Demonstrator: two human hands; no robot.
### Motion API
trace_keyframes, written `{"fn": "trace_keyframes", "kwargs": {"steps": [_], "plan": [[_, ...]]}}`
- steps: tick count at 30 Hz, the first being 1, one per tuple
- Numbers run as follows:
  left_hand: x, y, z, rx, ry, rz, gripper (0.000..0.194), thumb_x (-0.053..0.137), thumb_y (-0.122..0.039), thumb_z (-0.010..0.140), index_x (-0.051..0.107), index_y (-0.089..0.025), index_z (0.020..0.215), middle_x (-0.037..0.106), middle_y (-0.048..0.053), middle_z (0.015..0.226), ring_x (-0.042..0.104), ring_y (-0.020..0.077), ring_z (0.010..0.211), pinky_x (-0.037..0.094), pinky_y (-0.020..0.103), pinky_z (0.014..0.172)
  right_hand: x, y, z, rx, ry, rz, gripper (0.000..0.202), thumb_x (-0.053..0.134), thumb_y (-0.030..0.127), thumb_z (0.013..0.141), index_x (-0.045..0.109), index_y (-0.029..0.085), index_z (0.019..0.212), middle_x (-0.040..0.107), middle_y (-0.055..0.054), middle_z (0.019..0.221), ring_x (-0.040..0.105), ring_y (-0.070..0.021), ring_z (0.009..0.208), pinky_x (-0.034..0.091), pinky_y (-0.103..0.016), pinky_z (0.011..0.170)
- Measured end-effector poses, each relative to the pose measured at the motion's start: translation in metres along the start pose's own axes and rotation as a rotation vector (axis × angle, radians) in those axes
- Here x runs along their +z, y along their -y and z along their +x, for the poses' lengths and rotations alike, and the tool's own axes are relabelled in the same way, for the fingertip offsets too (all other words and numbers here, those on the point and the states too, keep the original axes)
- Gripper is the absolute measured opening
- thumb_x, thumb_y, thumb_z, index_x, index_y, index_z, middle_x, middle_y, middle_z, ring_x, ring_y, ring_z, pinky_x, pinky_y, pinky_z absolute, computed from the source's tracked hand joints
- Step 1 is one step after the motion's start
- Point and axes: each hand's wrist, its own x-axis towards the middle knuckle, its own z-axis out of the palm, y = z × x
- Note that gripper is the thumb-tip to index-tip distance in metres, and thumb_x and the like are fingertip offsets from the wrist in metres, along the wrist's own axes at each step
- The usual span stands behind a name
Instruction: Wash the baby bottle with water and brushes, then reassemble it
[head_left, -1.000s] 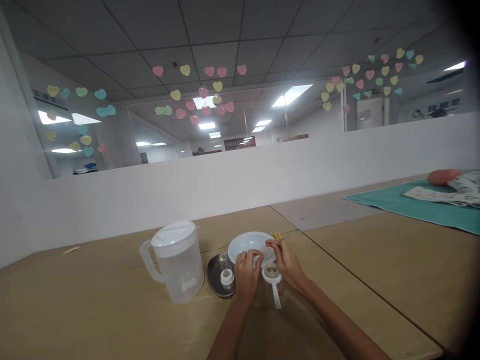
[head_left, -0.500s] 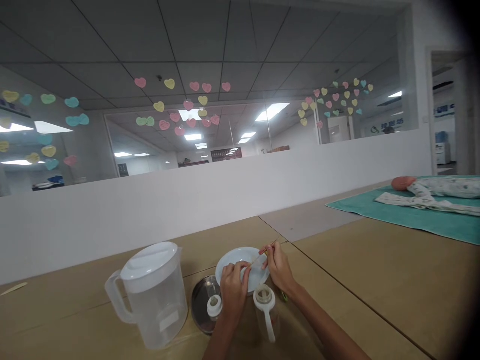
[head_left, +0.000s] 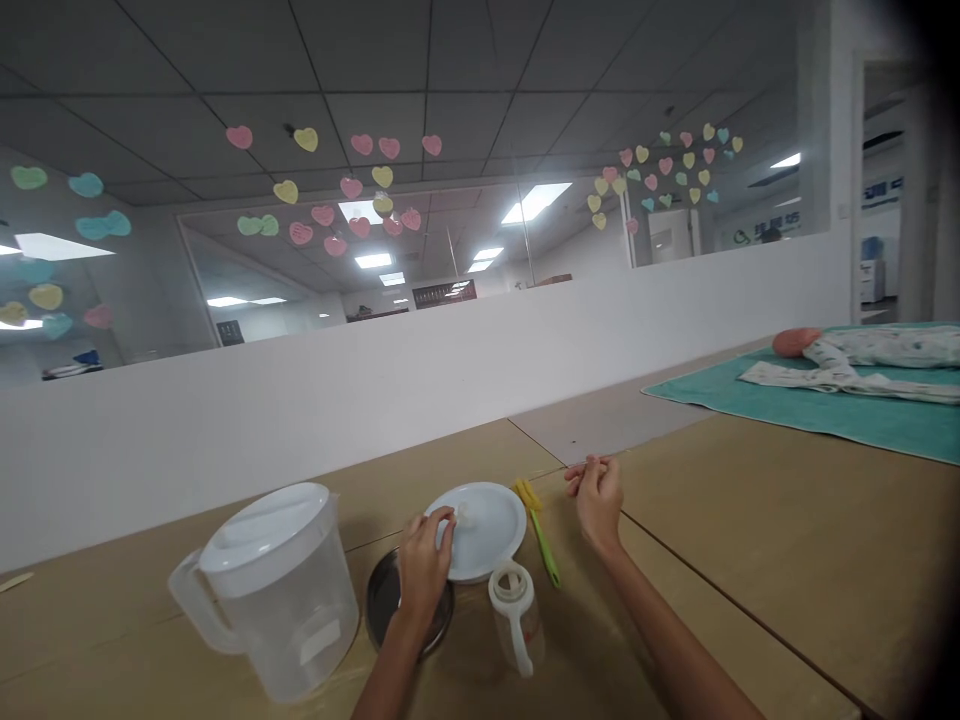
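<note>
A pale, translucent small piece (head_left: 463, 516) is at the fingertips of my left hand (head_left: 426, 562), over the white plate (head_left: 491, 535). My right hand (head_left: 598, 500) is raised to the right of the plate, fingertips pressed together; what they hold, if anything, is too small to name. Between plate and right hand lies a brush (head_left: 545, 545) with yellow bristles and a green handle. A bottle (head_left: 517, 615) with a white handle and open top stands in front of the plate. My left hand partly covers a round dark metal tray (head_left: 384, 597).
A clear pitcher (head_left: 300, 610) with a white lid stands at the left. At the far right, a doll in patterned cloth (head_left: 885, 350) lies on a green towel (head_left: 705, 392). A white wall (head_left: 450, 360) runs behind the table.
My hands have moved apart, the right one away to the right, uncovering the brush. The small white-rimmed item on the metal tray no longer shows. The view has shifted slightly.
</note>
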Motion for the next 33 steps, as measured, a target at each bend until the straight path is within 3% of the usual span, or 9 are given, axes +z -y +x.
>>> {"fn": "trace_keyframes", "kwargs": {"steps": [4,7,10,12,15,19,21,23,33], "plan": [[-0.007,0.008,0.009,0.013,0.266,-0.073,0.023,0.046,-0.024,0.087,0.068,-0.022,0.095,0.068,0.005,0.094,0.059,0.0212,0.088,0.044,0.036,0.082,0.007,-0.018,-0.010,0.013,0.238,0.039,0.035,0.040,0.051,0.090,0.045,0.017,0.088,0.059,-0.003,0.070,0.050,-0.0111,0.048,0.041,-0.024,0.051],[-0.007,0.008,0.019,-0.079,0.499,-0.234,0.024,0.049,-0.018,0.079,0.071,-0.020,0.088,0.068,0.008,0.092,0.059,0.0229,0.090,0.043,0.037,0.086,0.014,-0.023,-0.024,-0.033,0.385,-0.029,0.038,0.040,0.051,0.089,0.052,0.015,0.086,0.061,-0.006,0.074,0.054,-0.0133,0.056,0.042,-0.025,0.055],[-0.004,0.007,0.023,-0.085,0.661,-0.359,0.019,0.053,-0.015,0.070,0.072,-0.020,0.073,0.068,0.003,0.074,0.062,0.0171,0.072,0.048,0.027,0.072,0.016,-0.025,-0.035,-0.180,0.466,-0.291,0.039,0.040,0.047,0.087,0.061,0.015,0.084,0.064,-0.008,0.080,0.058,-0.0171,0.068,0.040,-0.026,0.061],[-0.004,0.004,0.023,-0.091,0.687,-0.429,0.014,0.057,-0.017,0.067,0.071,-0.019,0.069,0.066,0.000,0.066,0.061,0.0139,0.063,0.047,0.021,0.063,0.017,-0.028,-0.040,-0.260,0.496,-0.494,0.035,0.041,0.041,0.086,0.065,0.016,0.080,0.065,-0.007,0.080,0.058,-0.0182,0.071,0.037,-0.027,0.061],[-0.009,-0.006,0.018,-0.168,0.525,-0.481,0.017,0.057,-0.024,0.073,0.071,-0.017,0.079,0.068,0.002,0.074,0.063,0.0141,0.069,0.048,0.021,0.066,0.016,-0.032,-0.045,-0.233,0.513,-0.638,0.029,0.045,0.035,0.084,0.068,0.017,0.077,0.065,-0.007,0.079,0.058,-0.0186,0.072,0.035,-0.026,0.059],[-0.022,-0.028,0.006,-0.339,0.081,-0.396,0.030,0.046,-0.032,0.086,0.066,-0.013,0.097,0.067,0.010,0.096,0.062,0.0185,0.087,0.047,0.031,0.082,0.012,-0.034,-0.050,-0.117,0.497,-0.634,0.029,0.047,0.034,0.084,0.070,0.017,0.084,0.066,-0.008,0.082,0.060,-0.0211,0.074,0.036,-0.028,0.060],[-0.026,-0.040,0.001,-0.346,-0.149,-0.336,0.028,0.048,-0.033,0.086,0.066,-0.013,0.095,0.067,0.010,0.092,0.062,0.0179,0.083,0.048,0.030,0.078,0.010,-0.036,-0.052,-0.097,0.511,-0.630,0.030,0.046,0.035,0.085,0.070,0.017,0.088,0.066,-0.008,0.083,0.060,-0.0221,0.075,0.036,-0.028,0.061],[-0.027,-0.051,-0.004,-0.287,-0.292,-0.330,0.023,0.051,-0.029,0.085,0.066,-0.014,0.092,0.067,0.008,0.087,0.062,0.0153,0.075,0.049,0.026,0.072,0.009,-0.038,-0.053,-0.098,0.521,-0.634,0.031,0.045,0.035,0.086,0.069,0.017,0.089,0.066,-0.007,0.083,0.060,-0.0221,0.075,0.036,-0.028,0.060],[-0.027,-0.101,-0.011,-0.441,-0.358,-0.794,0.022,0.058,-0.029,0.084,0.062,-0.010,0.094,0.067,0.010,0.087,0.066,0.0168,0.077,0.054,0.028,0.074,0.008,-0.041,-0.054,-0.189,0.506,-0.643,0.028,0.046,0.034,0.085,0.068,0.016,0.084,0.066,-0.009,0.081,0.060,-0.0189,0.070,0.034,-0.025,0.056]]}}
